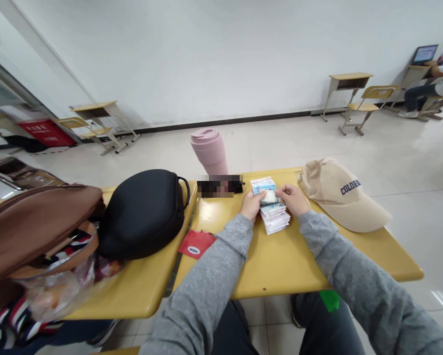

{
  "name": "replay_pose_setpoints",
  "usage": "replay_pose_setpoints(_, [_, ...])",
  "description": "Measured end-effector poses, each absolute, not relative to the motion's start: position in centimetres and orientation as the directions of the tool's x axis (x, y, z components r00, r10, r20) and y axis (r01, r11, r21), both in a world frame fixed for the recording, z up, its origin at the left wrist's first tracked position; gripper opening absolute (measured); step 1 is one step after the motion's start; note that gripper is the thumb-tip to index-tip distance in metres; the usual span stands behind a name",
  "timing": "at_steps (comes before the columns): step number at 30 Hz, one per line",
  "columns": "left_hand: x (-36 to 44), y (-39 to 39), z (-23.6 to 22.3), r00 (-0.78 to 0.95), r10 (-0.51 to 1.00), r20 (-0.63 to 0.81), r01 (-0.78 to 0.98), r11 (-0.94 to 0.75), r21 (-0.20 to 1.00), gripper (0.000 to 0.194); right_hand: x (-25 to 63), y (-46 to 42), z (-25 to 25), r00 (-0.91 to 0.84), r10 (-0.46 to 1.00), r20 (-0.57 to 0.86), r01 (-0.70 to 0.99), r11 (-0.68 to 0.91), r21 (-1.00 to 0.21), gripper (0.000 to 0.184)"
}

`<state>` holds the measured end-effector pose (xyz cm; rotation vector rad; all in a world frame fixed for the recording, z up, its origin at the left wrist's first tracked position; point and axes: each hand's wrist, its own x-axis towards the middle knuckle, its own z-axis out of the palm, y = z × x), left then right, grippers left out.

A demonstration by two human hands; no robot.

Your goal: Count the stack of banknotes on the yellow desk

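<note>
Both my hands are over the yellow desk point(280, 266), at small paper cards. My left hand point(251, 205) is closed round the left edge of a blue-and-white printed card point(264, 188), its thumb across the front. At the right edge of the same card, my right hand point(295, 199) has thumb and fingers pinched together. Right below, between my wrists, a fanned stack of white cards point(275, 223) lies on the desk. More pale card edges show behind the held one. My fingers hide part of the print, which is too small to read.
A pink tumbler point(209, 150) stands behind a dark, partly pixelated object point(238, 188). A beige cap point(340, 195) lies right; a red pouch point(195, 244) lies left. Further left are a black case point(143, 214) and a brown bag point(40, 222). A person point(428, 91) sits far right.
</note>
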<state>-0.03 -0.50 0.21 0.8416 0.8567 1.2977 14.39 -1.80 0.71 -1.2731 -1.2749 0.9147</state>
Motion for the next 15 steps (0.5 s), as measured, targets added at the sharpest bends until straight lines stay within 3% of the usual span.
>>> replay_pose_setpoints(8, [0.02,-0.33,0.17,0.056,0.996,-0.075,-0.483,0.093,0.871,0.031,14.38,-1.81,0.68,0.136,0.976,0.170,0.156,0.149,-0.977,0.039])
replay_pose_setpoints(15, [0.04,0.09,-0.26,-0.012,0.994,-0.105,-0.500,0.086,0.862,0.037,14.23,-1.84,0.83,0.114,0.984,0.139,-0.009,0.141,-0.990,0.034])
